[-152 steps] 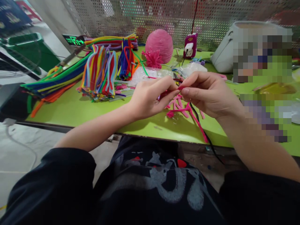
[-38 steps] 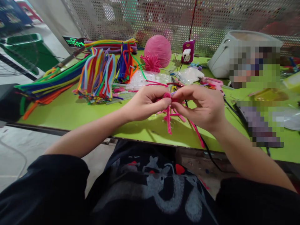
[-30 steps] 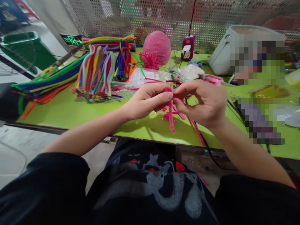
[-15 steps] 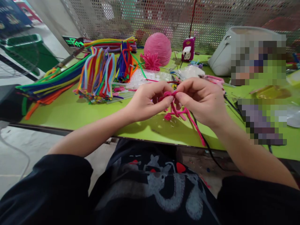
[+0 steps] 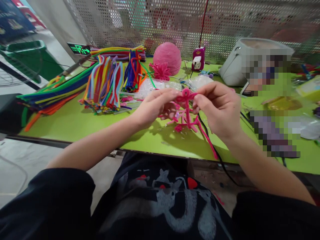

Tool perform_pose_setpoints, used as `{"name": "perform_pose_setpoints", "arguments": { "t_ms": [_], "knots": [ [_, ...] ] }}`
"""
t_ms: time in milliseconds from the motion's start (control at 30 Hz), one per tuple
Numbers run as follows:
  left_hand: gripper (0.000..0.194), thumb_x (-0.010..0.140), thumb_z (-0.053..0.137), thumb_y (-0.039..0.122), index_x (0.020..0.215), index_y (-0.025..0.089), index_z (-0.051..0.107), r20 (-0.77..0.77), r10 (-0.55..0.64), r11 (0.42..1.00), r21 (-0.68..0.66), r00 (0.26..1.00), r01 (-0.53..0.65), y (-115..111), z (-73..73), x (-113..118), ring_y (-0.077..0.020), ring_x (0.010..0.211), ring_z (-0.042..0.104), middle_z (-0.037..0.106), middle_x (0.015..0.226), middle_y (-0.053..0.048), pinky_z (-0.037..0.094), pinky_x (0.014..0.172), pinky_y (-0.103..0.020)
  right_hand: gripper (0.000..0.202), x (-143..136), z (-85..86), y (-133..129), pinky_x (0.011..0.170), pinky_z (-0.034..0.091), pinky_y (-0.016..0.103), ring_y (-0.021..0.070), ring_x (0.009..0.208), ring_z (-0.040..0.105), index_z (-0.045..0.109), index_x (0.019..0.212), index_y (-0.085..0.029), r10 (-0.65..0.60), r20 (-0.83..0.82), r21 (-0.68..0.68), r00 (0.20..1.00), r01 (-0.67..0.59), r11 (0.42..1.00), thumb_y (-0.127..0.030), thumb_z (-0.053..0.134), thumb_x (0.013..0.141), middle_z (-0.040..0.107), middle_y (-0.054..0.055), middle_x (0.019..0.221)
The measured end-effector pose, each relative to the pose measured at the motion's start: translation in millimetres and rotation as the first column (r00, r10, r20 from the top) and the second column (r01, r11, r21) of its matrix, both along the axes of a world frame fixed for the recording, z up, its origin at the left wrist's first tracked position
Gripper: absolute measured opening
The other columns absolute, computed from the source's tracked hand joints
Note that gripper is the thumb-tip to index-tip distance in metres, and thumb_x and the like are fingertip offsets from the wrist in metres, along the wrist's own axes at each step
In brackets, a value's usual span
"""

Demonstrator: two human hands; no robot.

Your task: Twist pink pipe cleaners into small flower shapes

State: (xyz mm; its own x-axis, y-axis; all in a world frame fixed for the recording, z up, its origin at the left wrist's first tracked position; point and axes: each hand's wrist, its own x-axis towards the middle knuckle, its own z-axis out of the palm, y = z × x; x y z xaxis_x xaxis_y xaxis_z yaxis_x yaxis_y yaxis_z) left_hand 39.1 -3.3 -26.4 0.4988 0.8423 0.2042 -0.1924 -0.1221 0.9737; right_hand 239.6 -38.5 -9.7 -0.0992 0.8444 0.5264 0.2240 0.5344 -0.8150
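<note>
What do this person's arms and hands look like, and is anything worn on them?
Loose black sleeves reach about to the elbows; the forearms below are bare. The left hand and right hand are ungloved, with no ring or watch showing.

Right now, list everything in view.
looped piece: 1, pink, between hands
strips: several, pink, below hands
stem bundles: several, multicoloured, left
ball: 1, pink, rear
pompom: 1, pink, before ball
socket box: 1, purple, rear
bucket: 1, greyish, right rear
plastic bags: some, clear, centre
cable: 1, black, right front
table: 1, green, centre
panel: 1, grey, rear
bin: 1, green, left
sign: 1, green, left rear
clutter: uncountable, mixed, right
left hand: 1, bare, centre
right hand: 1, bare, centre
shirt: 1, black, bottom
</note>
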Motion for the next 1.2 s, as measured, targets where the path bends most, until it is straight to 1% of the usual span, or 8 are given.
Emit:
{"name": "perform_pose_setpoints", "arguments": {
  "t_ms": [133, 333, 533, 633, 800, 933, 1100, 1200],
  "knots": [
    [0.044, 0.101, 0.053, 0.063, 0.092, 0.021, 0.058, -0.065, 0.100, 0.989, 0.114, 0.993, -0.092, 11.4, 0.8, -7.5, -0.0103, 0.059, 0.057, 0.066, 0.086, -0.005, 0.034, 0.043, -0.024, 0.025, 3.8, -0.4, 4.5, 0.057, 0.055, 0.029, 0.0112, 0.059, 0.057, 0.060, 0.089, -0.024, -0.023, -0.016, -0.020, 1.000, 0.023, 1.000, -0.043, 0.072, 0.100, 0.064, 0.000, 0.075],
    [0.049, 0.101, 0.061, 0.068, 0.085, 0.021, 0.058, -0.167, 0.154, 0.903, 0.424, 0.974, -0.070, 4.2, 7.6, -9.8, -0.0106, 0.058, 0.047, 0.052, 0.069, 0.001, 0.035, 0.052, -0.026, 0.019, 2.7, -4.1, 4.4, 0.059, 0.053, 0.029, 0.0113, 0.061, 0.057, 0.058, 0.089, -0.023, 0.054, 0.022, -0.049, 0.998, -0.053, 0.997, -0.034, 0.069, 0.099, 0.061, 0.000, 0.075],
    [0.040, 0.108, 0.056, 0.048, 0.079, 0.021, 0.056, -0.191, 0.286, 0.740, 0.667, 0.939, -0.089, -4.6, 1.3, -1.4, -0.0107, 0.060, 0.041, 0.048, 0.065, 0.003, 0.035, 0.058, -0.028, 0.023, -0.8, -6.6, 3.4, 0.058, 0.050, 0.028, 0.0128, 0.067, 0.058, 0.061, 0.095, -0.023, 0.187, 0.053, -0.166, 0.981, -0.176, 0.970, -0.043, 0.069, 0.103, 0.061, 0.001, 0.080],
    [0.036, 0.109, 0.054, 0.041, 0.079, 0.021, 0.056, -0.161, 0.352, 0.710, 0.688, 0.922, -0.151, -8.0, -0.8, -0.2, -0.0113, 0.062, 0.043, 0.050, 0.066, 0.002, 0.036, 0.060, -0.028, 0.031, -1.2, -7.5, 3.4, 0.054, 0.047, 0.026, 0.0114, 0.063, 0.057, 0.061, 0.098, -0.023, 0.263, -0.008, -0.232, 0.965, -0.258, 0.938, -0.051, 0.074, 0.101, 0.060, -0.001, 0.078],
    [0.033, 0.108, 0.056, 0.045, 0.086, 0.020, 0.059, -0.224, 0.181, 0.783, 0.622, 0.958, -0.002, -2.5, 6.2, -9.7, -0.0114, 0.063, 0.048, 0.055, 0.071, 0.001, 0.038, 0.058, -0.027, 0.042, 2.3, -4.7, 3.9, 0.050, 0.038, 0.026, 0.0101, 0.056, 0.048, 0.057, 0.096, -0.022, 0.382, 0.052, -0.270, 0.923, -0.356, 0.895, -0.060, 0.075, 0.100, 0.054, -0.004, 0.069],
    [0.044, 0.107, 0.059, 0.052, 0.078, 0.019, 0.057, -0.344, 0.068, 0.788, 0.595, 0.937, 0.161, 6.0, 11.4, -15.5, -0.0091, 0.060, 0.044, 0.051, 0.067, 0.002, 0.035, 0.055, -0.024, 0.030, 4.7, -0.4, 4.9, 0.052, 0.032, 0.026, 0.0090, 0.061, 0.041, 0.060, 0.095, -0.019, 0.375, 0.180, -0.154, 0.910, -0.350, 0.924, -0.045, 0.071, 0.105, 0.050, -0.003, 0.072],
    [0.050, 0.107, 0.060, 0.060, 0.079, 0.019, 0.057, -0.224, -0.100, 0.909, 0.377, 0.970, 0.180, 5.5, 8.7, -11.8, -0.0061, 0.053, 0.041, 0.048, 0.063, 0.004, 0.034, 0.049, -0.022, 0.024, 4.6, -1.5, 2.0, 0.048, 0.031, 0.025, 0.0080, 0.056, 0.041, 0.059, 0.094, -0.020, 0.374, 0.099, -0.172, 0.922, -0.355, 0.919, -0.037, 0.072, 0.105, 0.049, -0.004, 0.068],
    [0.046, 0.096, 0.076, 0.063, 0.088, 0.018, 0.067, -0.188, -0.048, 0.925, 0.362, 0.981, 0.115, 3.0, 5.9, -10.5, -0.0070, 0.056, 0.051, 0.059, 0.070, 0.002, 0.038, 0.050, -0.022, 0.031, 2.7, -7.5, 1.1, 0.044, 0.032, 0.024, 0.0077, 0.050, 0.044, 0.058, 0.094, -0.021, 0.330, -0.053, -0.214, 0.943, -0.333, 0.918, -0.046, 0.075, 0.104, 0.052, -0.005, 0.064]
  ]
}}
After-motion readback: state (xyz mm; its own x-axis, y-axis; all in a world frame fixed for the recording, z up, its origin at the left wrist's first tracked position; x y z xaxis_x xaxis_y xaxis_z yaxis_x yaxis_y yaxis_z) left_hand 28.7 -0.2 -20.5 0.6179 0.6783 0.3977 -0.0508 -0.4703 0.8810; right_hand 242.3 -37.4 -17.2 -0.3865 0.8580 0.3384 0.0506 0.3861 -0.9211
